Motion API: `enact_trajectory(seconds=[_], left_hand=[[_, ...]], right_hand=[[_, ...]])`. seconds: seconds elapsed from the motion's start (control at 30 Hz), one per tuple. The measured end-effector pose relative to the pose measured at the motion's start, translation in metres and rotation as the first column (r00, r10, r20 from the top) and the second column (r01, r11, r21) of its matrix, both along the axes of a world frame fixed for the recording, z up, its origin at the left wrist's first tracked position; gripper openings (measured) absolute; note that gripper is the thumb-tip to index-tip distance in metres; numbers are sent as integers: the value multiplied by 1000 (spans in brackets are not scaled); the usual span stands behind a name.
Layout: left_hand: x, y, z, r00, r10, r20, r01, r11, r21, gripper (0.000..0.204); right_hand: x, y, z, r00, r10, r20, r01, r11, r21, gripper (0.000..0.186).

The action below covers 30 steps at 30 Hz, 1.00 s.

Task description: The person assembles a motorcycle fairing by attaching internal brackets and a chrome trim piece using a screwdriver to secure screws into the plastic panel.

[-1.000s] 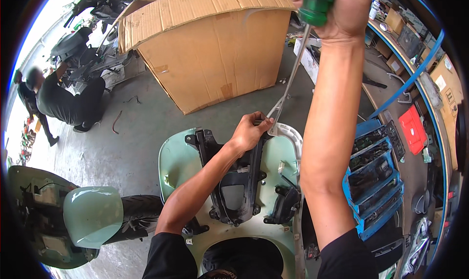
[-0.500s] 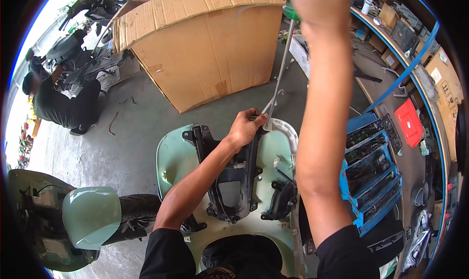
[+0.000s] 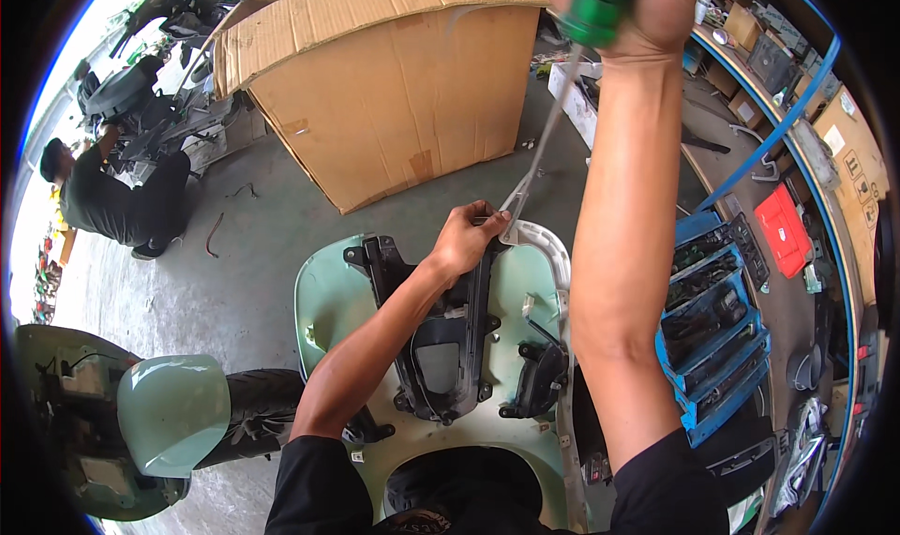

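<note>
Workshop floor [image 3: 281, 193] is grey; big cardboard box [image 3: 394, 113] stands beyond the pale green scooter body panel [image 3: 525, 286], blue tool tray [image 3: 696, 227] off to the panel's right. Key relation: long screwdriver [image 3: 553, 113], long axis slanting from the right hand [image 3: 652, 15] back toward the panel and slightly left, lower end at the panel's far edge, just left of its far-right corner. Right hand is wrapped round the green-and-black handle, well beyond that edge. Left hand [image 3: 461, 241] is nearer the lower end, right at it, thumb and forefinger pinched narrow. Cannot tell what sits between those fingertips; a thin pale piece [image 3: 512, 197] slants beside the shaft there. Grey edge strip [image 3: 555, 251] curves round the far-right corner, beginning next to the tip. Black bracket [image 3: 479, 296] lies on the panel, lengthwise near-to-far. Tip contact too small to confirm.
</note>
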<state>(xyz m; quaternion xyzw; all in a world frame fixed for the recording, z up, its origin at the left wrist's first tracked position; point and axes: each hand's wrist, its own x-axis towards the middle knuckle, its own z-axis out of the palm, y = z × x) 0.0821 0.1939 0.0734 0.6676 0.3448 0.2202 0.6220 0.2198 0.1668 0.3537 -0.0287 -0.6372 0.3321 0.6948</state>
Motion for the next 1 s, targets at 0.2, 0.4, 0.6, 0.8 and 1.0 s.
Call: enact_trajectory(seconds=[0.2,0.4,0.6,0.8,1.0], left_hand=[[-4,1,-3,1000,-3,-16,2,999,-40,31],[3,-7,11,1000,-18,18,18,1000,9,25],[-3,4,-4,999,-6,-42,6,1000,4,30],[3,3,-4,1000,11,19,-11,1000,-23,32],[-1,0,-5,1000,-7,2,7,1000,-12,32]], right_hand=[[-6,18,-11,666,-743,62,746,665,-38,9],[26,15,-9,626,748,221,-777,621,101,20],[-3,14,-10,725,-685,74,688,726,-18,12],[12,10,-12,999,-30,27,29,998,50,23],[26,7,-17,992,58,113,-63,997,40,24]])
